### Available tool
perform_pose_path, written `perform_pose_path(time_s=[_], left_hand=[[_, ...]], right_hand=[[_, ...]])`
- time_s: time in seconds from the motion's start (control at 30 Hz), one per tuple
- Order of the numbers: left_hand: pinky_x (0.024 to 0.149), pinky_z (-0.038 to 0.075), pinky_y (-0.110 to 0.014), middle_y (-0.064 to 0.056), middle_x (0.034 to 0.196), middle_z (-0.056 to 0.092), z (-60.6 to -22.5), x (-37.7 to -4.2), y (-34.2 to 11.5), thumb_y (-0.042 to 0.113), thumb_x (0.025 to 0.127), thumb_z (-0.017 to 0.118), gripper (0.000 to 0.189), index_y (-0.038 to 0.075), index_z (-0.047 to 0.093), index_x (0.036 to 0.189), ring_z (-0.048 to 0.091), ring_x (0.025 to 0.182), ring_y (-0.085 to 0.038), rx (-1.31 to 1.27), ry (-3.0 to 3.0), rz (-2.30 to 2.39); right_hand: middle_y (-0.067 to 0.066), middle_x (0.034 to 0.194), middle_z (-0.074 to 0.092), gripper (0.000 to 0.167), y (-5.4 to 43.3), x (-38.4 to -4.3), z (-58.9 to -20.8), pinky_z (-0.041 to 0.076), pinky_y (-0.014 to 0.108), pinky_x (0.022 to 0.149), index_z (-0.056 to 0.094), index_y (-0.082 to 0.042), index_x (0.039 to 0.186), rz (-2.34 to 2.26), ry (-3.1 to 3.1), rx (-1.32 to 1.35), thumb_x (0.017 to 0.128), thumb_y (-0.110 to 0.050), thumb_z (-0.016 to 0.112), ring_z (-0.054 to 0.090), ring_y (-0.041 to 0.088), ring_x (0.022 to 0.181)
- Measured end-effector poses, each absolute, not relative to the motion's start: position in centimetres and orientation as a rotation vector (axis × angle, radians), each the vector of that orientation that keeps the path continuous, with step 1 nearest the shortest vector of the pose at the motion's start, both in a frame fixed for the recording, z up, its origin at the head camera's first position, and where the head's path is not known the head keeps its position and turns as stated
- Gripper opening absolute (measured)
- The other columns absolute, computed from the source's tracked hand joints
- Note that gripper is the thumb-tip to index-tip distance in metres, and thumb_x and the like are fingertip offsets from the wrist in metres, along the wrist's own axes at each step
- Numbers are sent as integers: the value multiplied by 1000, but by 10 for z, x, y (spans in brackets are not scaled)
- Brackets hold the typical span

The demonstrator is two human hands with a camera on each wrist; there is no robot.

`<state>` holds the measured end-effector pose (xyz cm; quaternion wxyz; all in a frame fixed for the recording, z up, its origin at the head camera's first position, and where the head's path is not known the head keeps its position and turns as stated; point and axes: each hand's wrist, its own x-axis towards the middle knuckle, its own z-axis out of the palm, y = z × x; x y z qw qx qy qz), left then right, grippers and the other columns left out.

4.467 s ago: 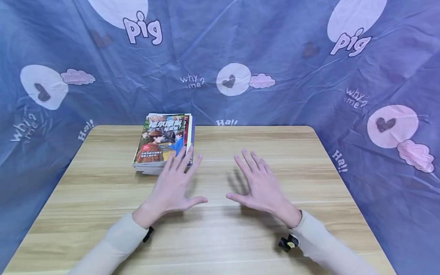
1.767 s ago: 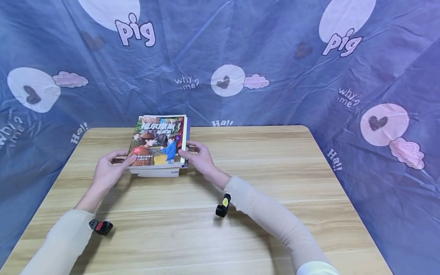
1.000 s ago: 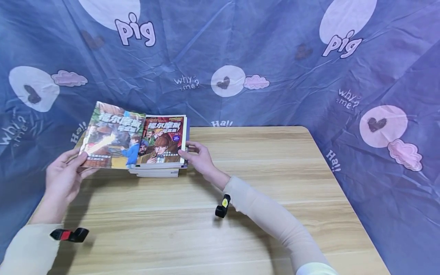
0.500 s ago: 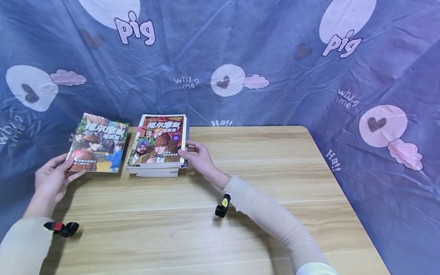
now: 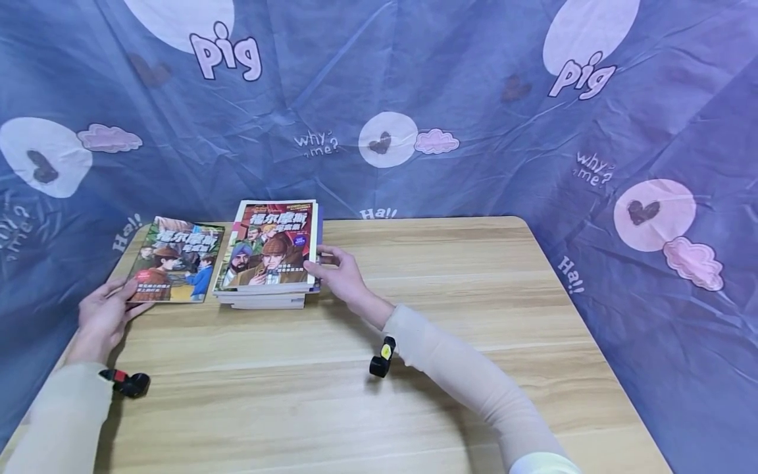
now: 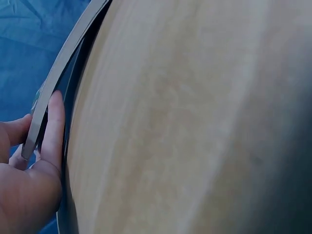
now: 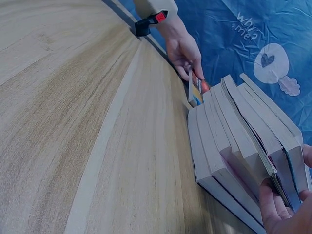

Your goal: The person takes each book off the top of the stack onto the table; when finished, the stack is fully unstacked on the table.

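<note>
The book (image 5: 179,263) had come off the stack (image 5: 268,253) to its left, now separate; the left hand (image 5: 105,315) pinched it, the right hand (image 5: 346,278) gripped the stack's right side.

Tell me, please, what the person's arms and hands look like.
Left hand and right hand are bare. Both sleeves are beige, with a red-marked black device on the left and a yellow-marked black device on the right.

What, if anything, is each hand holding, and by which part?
The left hand pinches the separate book by its near-left corner. The right hand grips the book stack at its right side.
</note>
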<state>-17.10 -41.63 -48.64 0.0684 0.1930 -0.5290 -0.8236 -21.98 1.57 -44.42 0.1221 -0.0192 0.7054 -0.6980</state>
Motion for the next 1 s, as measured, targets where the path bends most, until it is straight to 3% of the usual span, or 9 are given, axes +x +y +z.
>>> perform_pose_path(time_s=[0.2, 0.37, 0.47, 0.53, 0.6, 0.67, 0.77, 0.9, 1.0], left_hand=[[61, 63, -20, 18, 80, 66, -486, -182, -415, 13, 103, 67, 25, 14, 57, 125, 71, 66, 3, 723, -1847, -2259], [58, 61, -16, 23, 71, 65, -481, -188, -418, 11, 104, 63, 14, 14, 59, 118, 67, 60, 6, 819, -2027, -2077], [62, 56, -12, 31, 69, 57, -474, -189, -420, 23, 105, 63, 25, 6, 68, 123, 59, 71, 11, 847, -2382, -1706], [78, 54, -19, 17, 78, 68, -468, -188, -418, 33, 105, 62, 43, 0, 69, 132, 66, 90, -7, 854, -2607, -1380], [96, 52, -32, -3, 104, 77, -461, -186, -414, 41, 104, 59, 60, -3, 60, 145, 63, 116, -27, 850, -2740, -1117], [112, 45, -48, -23, 136, 68, -455, -186, -408, 43, 105, 56, 61, -2, 58, 147, 51, 139, -42, 831, -2774, -1063], [111, 46, -50, -19, 138, 66, -444, -186, -395, 46, 106, 55, 63, 1, 57, 150, 45, 147, -45, 784, -2765, -1112], [80, 54, -20, 28, 93, 64, -430, -187, -372, 42, 106, 60, 54, 7, 62, 147, 69, 105, -10, 609, -2700, -1271], [64, 56, -11, 40, 79, 60, -421, -187, -353, 31, 105, 66, 25, 19, 72, 126, 61, 72, 14, 435, -2568, -1519]], right_hand=[[21, 136, 66, 55, 16, -218, -443, 62, 23, 74, 61, -6, 145, -2037, 2053, -52, 94, -16, 80, 67, 20, 106], [21, 136, 66, 55, 17, -218, -442, 62, 23, 74, 61, -6, 145, -2036, 2058, -62, 95, -17, 80, 67, 18, 103], [21, 137, 66, 55, 17, -218, -442, 62, 23, 73, 60, -5, 146, -2033, 2059, -66, 95, -17, 80, 67, 17, 100], [22, 137, 66, 56, 18, -219, -442, 62, 23, 73, 60, -5, 146, -2029, 2063, -68, 95, -17, 80, 67, 16, 98], [22, 137, 66, 56, 18, -219, -442, 62, 22, 73, 60, -5, 146, -2026, 2066, -71, 95, -17, 80, 67, 15, 96], [23, 137, 66, 57, 18, -220, -442, 62, 22, 73, 60, -5, 147, -2024, 2070, -71, 95, -17, 80, 67, 15, 95], [23, 138, 65, 57, 18, -221, -443, 62, 23, 74, 59, -6, 147, -2013, 2074, -72, 95, -18, 80, 68, 15, 94], [23, 139, 64, 58, 19, -221, -443, 63, 24, 76, 59, -6, 148, -1998, 2075, -79, 95, -19, 80, 69, 16, 96], [24, 139, 64, 57, 19, -221, -444, 62, 24, 75, 59, -6, 148, -2004, 2066, -82, 96, -18, 80, 69, 17, 97]])
